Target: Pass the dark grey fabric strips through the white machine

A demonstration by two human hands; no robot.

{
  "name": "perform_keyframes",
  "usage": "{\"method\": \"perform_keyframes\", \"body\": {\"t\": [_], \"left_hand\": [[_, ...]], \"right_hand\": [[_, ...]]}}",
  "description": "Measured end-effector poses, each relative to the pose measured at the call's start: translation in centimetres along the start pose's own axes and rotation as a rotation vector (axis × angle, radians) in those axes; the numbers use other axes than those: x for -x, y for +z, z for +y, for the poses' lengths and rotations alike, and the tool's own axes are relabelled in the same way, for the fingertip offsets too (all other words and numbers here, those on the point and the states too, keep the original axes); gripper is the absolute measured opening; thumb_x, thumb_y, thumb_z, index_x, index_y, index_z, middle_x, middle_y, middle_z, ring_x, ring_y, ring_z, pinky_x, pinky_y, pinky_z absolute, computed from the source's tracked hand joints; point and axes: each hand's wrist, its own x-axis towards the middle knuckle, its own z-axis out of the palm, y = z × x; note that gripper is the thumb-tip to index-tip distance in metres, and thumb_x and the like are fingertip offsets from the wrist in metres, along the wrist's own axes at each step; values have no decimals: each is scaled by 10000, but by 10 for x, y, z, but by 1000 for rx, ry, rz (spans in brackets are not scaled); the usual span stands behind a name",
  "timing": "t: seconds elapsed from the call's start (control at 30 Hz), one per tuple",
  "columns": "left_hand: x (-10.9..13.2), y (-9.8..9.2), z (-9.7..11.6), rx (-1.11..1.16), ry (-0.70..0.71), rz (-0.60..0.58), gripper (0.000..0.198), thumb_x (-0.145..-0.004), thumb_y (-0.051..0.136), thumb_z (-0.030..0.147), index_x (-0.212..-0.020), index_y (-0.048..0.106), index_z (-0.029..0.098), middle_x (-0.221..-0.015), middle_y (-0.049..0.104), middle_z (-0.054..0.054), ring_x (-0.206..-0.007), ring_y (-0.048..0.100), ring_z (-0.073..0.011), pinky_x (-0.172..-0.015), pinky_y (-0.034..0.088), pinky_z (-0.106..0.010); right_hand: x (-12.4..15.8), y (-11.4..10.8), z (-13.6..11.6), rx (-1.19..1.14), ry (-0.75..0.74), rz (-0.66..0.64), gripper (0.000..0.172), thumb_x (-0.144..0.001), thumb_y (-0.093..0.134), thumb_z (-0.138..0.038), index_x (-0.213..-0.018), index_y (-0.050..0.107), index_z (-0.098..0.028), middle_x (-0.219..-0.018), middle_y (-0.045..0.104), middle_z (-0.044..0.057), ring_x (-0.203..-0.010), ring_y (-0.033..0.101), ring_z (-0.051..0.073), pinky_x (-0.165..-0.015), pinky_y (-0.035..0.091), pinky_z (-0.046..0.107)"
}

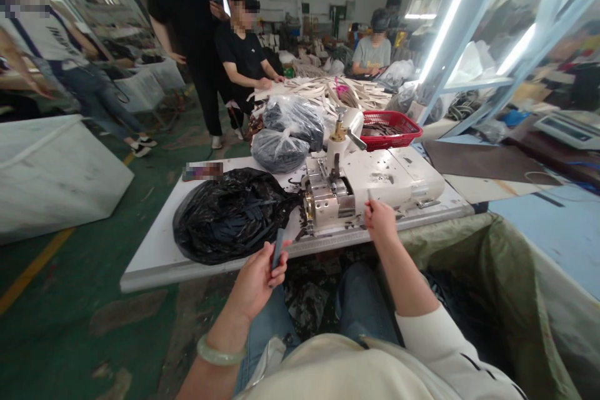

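Gripping a narrow dark strip point(277, 249) between thumb and fingers, the left hand point(255, 281) hangs in the head view in front of the white leather-working machine point(389, 178) and off to its left, with a jade bangle point(220, 351) at the wrist. The strip stands up out of the closed fingers, its upper end free and its lower end hidden against the palm. (It looks like cut leather, though the picture cannot settle that.) It should handle as a light, thin, bendy piece, stiff only over a short length, and the surest hold seems to be near one end, pinched flat, with the rest left free.

The right hand point(380, 222) is just in front of the machine, near its front edge, with the fingers curled and their tips drawn together; whether they pinch something thin and pale is too small to tell.

Left of the machine, a black plastic bag point(229, 215) of dark strips lies on the table point(154, 270). Behind the machine sit a knotted clear bag point(280, 150) and a red plastic basket point(391, 130). Farther back, a co-worker's hand point(265, 82) is at a heap of pale strips point(337, 90). Right of the machine, below the table edge, stands a bin lined with green cloth point(469, 262).
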Motion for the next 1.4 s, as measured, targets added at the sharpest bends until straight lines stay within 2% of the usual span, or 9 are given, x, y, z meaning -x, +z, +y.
{"method": "perform_keyframes", "body": {"t": [0.13,0.27,0.37,0.53,0.67,0.93,1.17,1.3,1.4], "left_hand": [[1,3,6,138,-119,-113,429,-864,536,454,-954,668,56,-730,497,-51,-501,329,-53,-375,258,-143],[-2,9,5,154,-183,-165,491,-894,460,482,-961,675,45,-730,480,-53,-499,317,-53,-374,256,-140],[-7,20,0,111,-238,-223,530,-884,457,512,-979,676,39,-730,468,-49,-497,308,-50,-372,236,-139],[-4,34,-8,-47,-315,-314,538,-839,501,565,-894,688,63,-709,484,-54,-503,323,-57,-374,193,-148],[8,25,-4,-192,-191,-260,357,-779,663,423,-857,693,76,-683,511,-38,-505,344,-43,-400,193,-153],[26,12,6,-345,258,80,234,-650,780,264,-809,714,106,-660,665,-58,-520,498,-70,-459,343,-174],[21,14,0,-445,403,99,175,-769,687,301,-820,718,136,-650,676,-46,-506,514,-82,-458,366,-187],[19,10,0,-747,575,-77,95,-793,656,209,-821,740,176,-667,678,-30,-540,541,-99,-531,423,-216],[18,10,0,-927,697,-282,124,-800,636,154,-822,750,198,-708,686,-32,-642,600,-131,-642,467,-250]], "right_hand": [[48,-98,-10,314,-142,541,341,-782,493,-445,-917,540,-135,-709,558,96,-653,555,245,-539,410,343],[84,-149,-17,1070,-428,1032,727,-732,582,-445,-1266,457,33,-1217,482,334,-1156,436,454,-903,353,571],[96,-105,-22,851,-348,518,586,-786,554,-487,-1178,580,-53,-1067,618,239,-971,574,365,-825,444,497],[107,29,-12,262,-112,-435,396,-786,654,-443,-1092,668,-190,-843,660,52,-537,518,123,-478,409,243],[110,65,-4,150,-231,-535,165,-773,710,-347,-773,731,-184,-670,617,24,-552,538,130,-519,451,251],[113,47,5,71,-429,-522,133,-744,754,-220,-875,739,-235,-929,672,52,-842,624,179,-735,526,288],[113,42,14,-172,-78,-554,375,-674,819,-284,-1017,684,-220,-944,678,34,-779,648,156,-701,555,261],[115,42,8,-265,530,-1032,667,-822,485,-689,-1092,642,-99,-912,677,137,-670,656,176,-514,534,246],[122,48,11,-223,839,-1358,629,-864,486,-625,-970,644,-25,-527,537,22,-346,418,72,-309,319,157]]}}
